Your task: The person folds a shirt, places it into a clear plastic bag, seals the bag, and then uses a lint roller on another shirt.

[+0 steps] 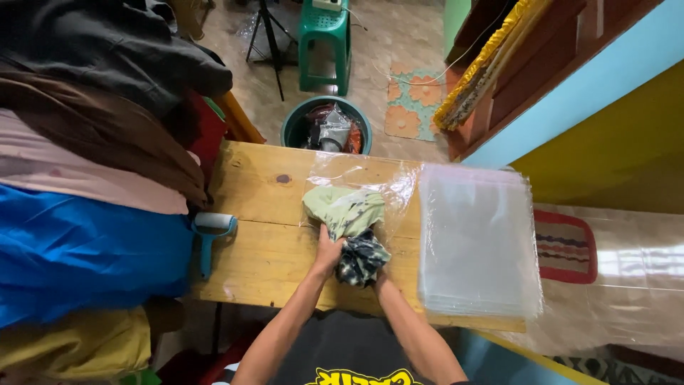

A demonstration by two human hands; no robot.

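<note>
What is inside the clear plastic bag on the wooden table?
A folded light green cloth is inside the clear bag. Its dark patterned end sticks out, covering the bag's opening and the right hand.

Right hand — mostly hidden under the bunched cloth

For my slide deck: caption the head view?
Both hands push a folded cloth into a clear bag on a wooden table.

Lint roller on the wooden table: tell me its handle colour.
Blue handle on the lint roller, with a white roll at its top; the head view shows it.
</note>
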